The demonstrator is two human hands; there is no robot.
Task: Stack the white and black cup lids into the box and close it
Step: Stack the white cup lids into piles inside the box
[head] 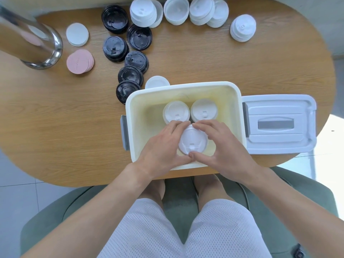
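The oval wooden table (204, 58) is carrying everything, and the white rectangular plastic box (240, 112) is sitting open at its near edge, its pale yellow inside showing. The box's white plastic cover with a grey handle (277, 125) is lying flat just right of it, touching the box's side.

Inside the box, two stacks of white round plastic cup lids (176, 111) are standing side by side at the far end. A third white lid stack (192, 141) is going in nearer the person: the left hand (163, 146) is curling round its left side and the right hand (223, 144) round its right, both gripping it, fingertips nearly meeting at the top and bottom.

So the white-lid stacking step is under way. More white lid stacks (202, 13) are waiting along the far edge, and glossy black round lids (115, 49) are lying in a trail at far left.

Next, the hands probably need to release this stack squarely, then reach for another pile.
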